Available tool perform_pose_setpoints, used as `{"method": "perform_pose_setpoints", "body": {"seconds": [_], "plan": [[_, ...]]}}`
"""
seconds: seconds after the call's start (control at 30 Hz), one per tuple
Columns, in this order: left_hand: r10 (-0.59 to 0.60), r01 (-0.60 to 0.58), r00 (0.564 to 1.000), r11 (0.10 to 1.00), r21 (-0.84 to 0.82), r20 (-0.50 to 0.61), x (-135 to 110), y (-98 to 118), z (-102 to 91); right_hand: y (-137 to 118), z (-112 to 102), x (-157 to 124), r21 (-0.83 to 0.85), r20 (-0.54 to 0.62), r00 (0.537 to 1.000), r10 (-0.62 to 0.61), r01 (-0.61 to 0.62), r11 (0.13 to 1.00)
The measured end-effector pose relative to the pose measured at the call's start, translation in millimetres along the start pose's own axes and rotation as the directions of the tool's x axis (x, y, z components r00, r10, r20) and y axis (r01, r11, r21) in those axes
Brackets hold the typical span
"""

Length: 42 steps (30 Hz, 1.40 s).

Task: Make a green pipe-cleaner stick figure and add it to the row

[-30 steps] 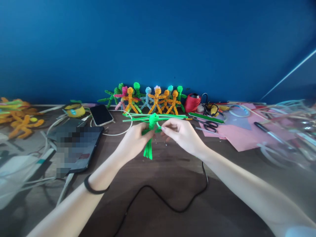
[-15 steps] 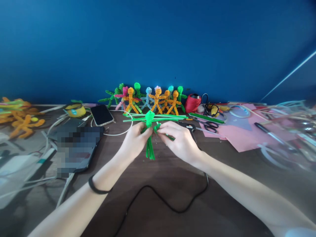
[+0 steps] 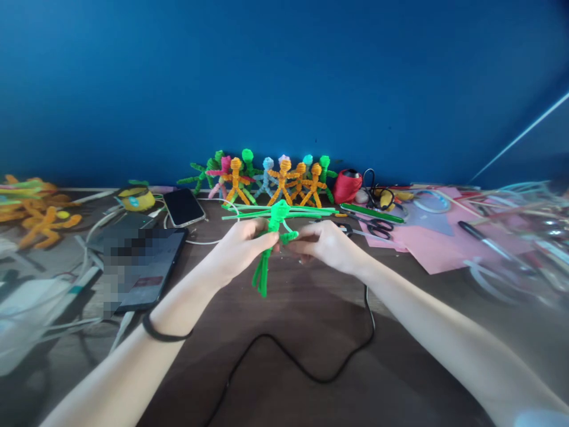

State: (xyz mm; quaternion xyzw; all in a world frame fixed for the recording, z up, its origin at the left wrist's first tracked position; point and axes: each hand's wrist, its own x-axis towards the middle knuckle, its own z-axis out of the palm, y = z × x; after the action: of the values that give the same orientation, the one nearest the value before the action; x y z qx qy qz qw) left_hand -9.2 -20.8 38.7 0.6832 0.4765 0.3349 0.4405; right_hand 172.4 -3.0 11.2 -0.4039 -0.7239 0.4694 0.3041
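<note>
A bright green pipe-cleaner figure leans slightly in my left hand, pinched at its body between thumb and fingers. Its round coiled head points up, and several straight green stems hang below my grip. One short coiled arm sticks out to the right. My right hand is at that arm, its fingers curled close around and beneath the end; the fingertips are partly hidden. Behind the hands lie loose green pipe cleaners on the brown table.
Finished pipe-cleaner figures stand in a row against the blue wall. Phones and cables lie left, near orange figures. Scissors and pink paper are on the right. A black cable crosses the front.
The green figure has tilted, its head going right and its stems left. My right fingers have shifted, so the coiled arm now shows more fully. My left forearm has moved slightly left.
</note>
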Motion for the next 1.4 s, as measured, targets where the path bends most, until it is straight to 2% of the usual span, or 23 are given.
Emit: {"method": "perform_pose_setpoints", "body": {"seconds": [0.13, 0.3, 0.47, 0.6, 0.8, 0.97, 1.1, 1.23, 1.4], "plan": [[0.043, -0.047, 0.994, 0.998, 0.037, 0.101, -2, 3, -3.4, -2, -10, 3, 0.039, 0.098, 0.995, 0.029, -0.033, 0.999], [0.048, -0.067, 0.963, 0.996, 0.061, 0.264, -3, 5, -4.1, 3, -13, 4, 0.034, 0.172, 0.981, 0.086, -0.093, 0.995], [0.005, -0.042, 0.949, 0.993, 0.108, 0.316, -3, 1, -1.0, 6, -12, 4, 0.032, 0.158, 0.987, -0.008, 0.003, 0.999], [-0.014, -0.035, 0.965, 0.983, 0.181, 0.263, 0, -5, 1.5, 3, -9, 3, 0.031, 0.072, 0.995, -0.072, 0.069, 0.997], [-0.071, 0.031, 0.992, 0.940, 0.340, 0.108, 4, -8, 2.2, -6, -5, 0, 0.038, -0.049, 0.999, 0.006, -0.004, 0.999], [-0.020, 0.027, 1.000, 0.911, 0.411, -0.022, 4, -13, 4.6, -10, 1, -5, 0.038, -0.070, 0.997, 0.015, -0.012, 0.999], [-0.018, 0.061, 0.992, 0.934, 0.352, -0.125, 5, -16, 6.6, -9, 7, -7, 0.027, -0.026, 0.999, 0.031, -0.030, 0.999], [0.005, 0.040, 0.983, 0.968, 0.246, -0.181, 6, -14, 6.5, -9, 9, -6, 0.057, 0.034, 0.998, 0.046, -0.048, 0.997], [0.008, 0.003, 0.994, 0.995, 0.097, -0.108, 4, -9, 6.3, -5, 5, -1, 0.143, 0.112, 0.988, 0.109, -0.125, 0.982]]}}
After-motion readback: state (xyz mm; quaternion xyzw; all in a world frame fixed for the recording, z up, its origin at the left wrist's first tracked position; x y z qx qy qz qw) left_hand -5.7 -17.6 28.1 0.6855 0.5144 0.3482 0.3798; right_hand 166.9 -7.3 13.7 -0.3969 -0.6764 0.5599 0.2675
